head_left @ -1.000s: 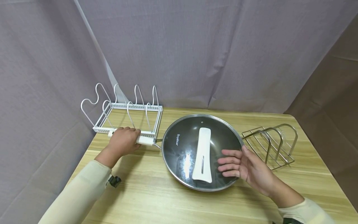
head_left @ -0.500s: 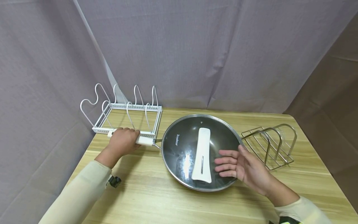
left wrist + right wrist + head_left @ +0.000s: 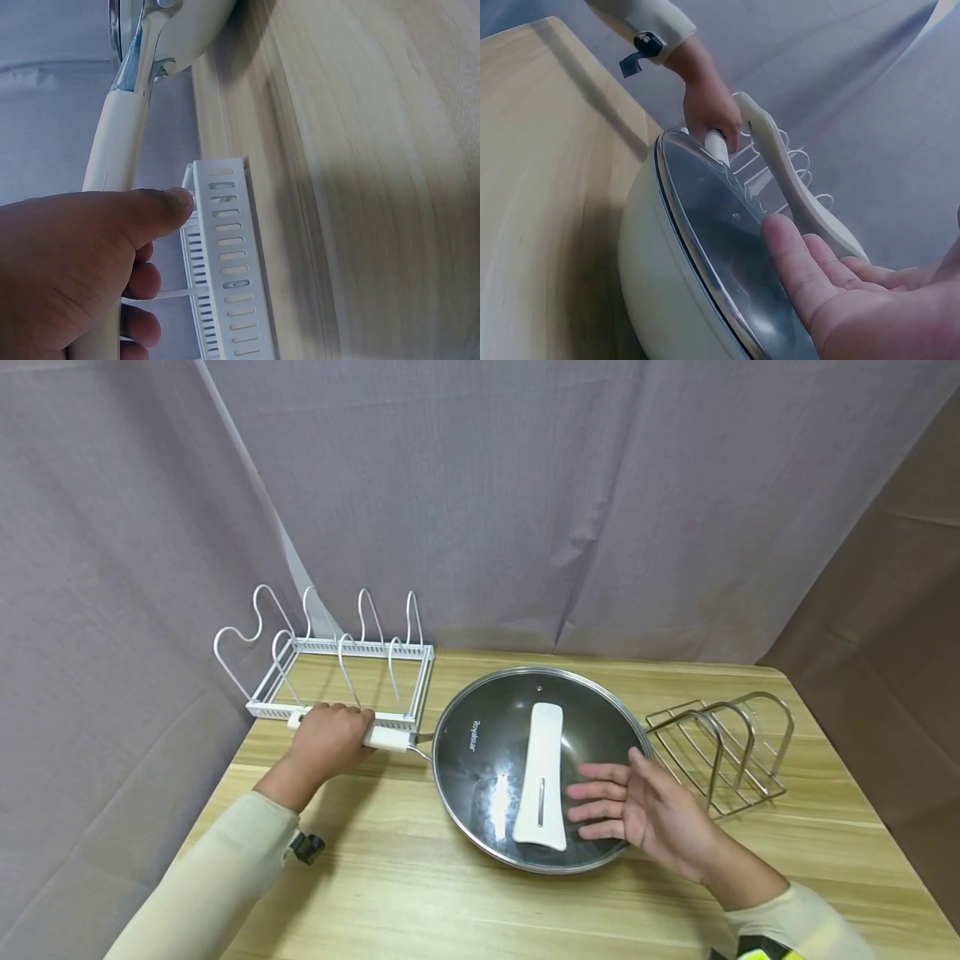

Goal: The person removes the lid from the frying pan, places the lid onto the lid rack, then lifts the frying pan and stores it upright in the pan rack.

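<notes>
A cream pan (image 3: pixel 641 262) with a long white handle (image 3: pixel 390 738) stands on the wooden table. Its glass lid (image 3: pixel 480 793) lies on top, with a long white lid grip (image 3: pixel 542 768) standing up from the middle. My left hand (image 3: pixel 332 742) wraps its fingers round the pan handle; the left wrist view shows the thumb along the handle's side. My right hand (image 3: pixel 660 814) hovers over the right part of the lid, palm turned towards the lid grip and fingers spread nearly straight. A small gap lies between its fingertips and the lid grip.
A white wire rack (image 3: pixel 423 685) stands at the back left, right behind the left hand. To the right of the pan is a metal wire rack (image 3: pixel 738 752) with upright loops, close to the lid's rim. Grey curtains (image 3: pixel 480 510) hang behind the table (image 3: pixel 390 877).
My right hand has moved slightly left over the lid, nearer to the lid grip. The left hand keeps hold of the handle, and the pan has stayed in place.
</notes>
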Demonstrator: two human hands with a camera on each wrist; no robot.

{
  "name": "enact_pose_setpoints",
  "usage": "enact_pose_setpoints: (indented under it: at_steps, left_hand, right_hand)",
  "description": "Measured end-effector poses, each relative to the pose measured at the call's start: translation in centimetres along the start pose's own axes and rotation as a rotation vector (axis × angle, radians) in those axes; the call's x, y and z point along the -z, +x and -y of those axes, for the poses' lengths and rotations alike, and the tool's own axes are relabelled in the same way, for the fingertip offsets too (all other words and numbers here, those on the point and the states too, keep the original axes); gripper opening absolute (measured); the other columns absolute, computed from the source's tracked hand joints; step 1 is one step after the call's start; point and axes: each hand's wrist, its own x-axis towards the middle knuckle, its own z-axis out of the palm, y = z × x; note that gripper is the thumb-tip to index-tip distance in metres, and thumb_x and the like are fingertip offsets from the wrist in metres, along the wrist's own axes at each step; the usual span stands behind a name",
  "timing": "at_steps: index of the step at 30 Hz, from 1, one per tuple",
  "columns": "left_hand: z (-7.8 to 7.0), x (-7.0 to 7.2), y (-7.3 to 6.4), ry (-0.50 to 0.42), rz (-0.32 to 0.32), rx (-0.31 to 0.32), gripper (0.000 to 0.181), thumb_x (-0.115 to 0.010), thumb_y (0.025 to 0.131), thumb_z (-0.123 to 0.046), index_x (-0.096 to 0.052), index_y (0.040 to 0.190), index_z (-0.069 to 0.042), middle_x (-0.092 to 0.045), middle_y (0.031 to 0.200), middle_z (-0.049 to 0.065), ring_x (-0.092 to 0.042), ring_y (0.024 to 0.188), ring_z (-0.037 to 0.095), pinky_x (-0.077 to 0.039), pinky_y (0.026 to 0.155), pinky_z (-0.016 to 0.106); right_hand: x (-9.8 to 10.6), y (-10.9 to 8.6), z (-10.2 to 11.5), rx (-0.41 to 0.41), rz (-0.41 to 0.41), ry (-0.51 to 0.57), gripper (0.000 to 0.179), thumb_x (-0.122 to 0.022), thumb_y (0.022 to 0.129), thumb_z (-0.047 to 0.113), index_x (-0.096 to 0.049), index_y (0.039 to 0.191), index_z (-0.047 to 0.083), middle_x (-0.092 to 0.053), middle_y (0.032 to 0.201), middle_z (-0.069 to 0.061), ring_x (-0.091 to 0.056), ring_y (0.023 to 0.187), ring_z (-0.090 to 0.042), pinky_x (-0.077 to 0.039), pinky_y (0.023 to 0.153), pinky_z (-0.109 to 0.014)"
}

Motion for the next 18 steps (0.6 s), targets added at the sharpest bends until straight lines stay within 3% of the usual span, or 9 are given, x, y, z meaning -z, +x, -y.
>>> enact_pose_setpoints:
  at_steps: [6, 18]
  left_hand:
    - [-0.05, 0.03, -0.05, -0.009, -0.03, -0.006, 0.037, -0.084, 0.072, -0.028, -0.051, 0.073, -0.012, -0.059, 0.064, 0.003, -0.059, 0.056, 0.029, -0.047, 0.052, 0.044]
    - [0.02, -0.06, -0.05, -0.008, -0.019, 0.002, 0.036, -0.083, 0.072, -0.027, -0.051, 0.074, -0.011, -0.059, 0.064, 0.004, -0.059, 0.056, 0.03, -0.047, 0.053, 0.045]
  right_hand:
    - [-0.12, 0.19, -0.2, -0.018, -0.039, -0.02, 0.062, -0.005, 0.113, 0.035, -0.042, 0.144, -0.003, -0.053, 0.141, -0.027, -0.059, 0.124, -0.039, -0.048, 0.103, -0.047]
    - [-0.29, 0.47, -0.39, -0.049, -0.106, -0.057, 0.063, -0.01, 0.113, 0.039, -0.038, 0.143, -0.009, -0.054, 0.138, -0.027, -0.06, 0.121, -0.038, -0.049, 0.103, -0.045]
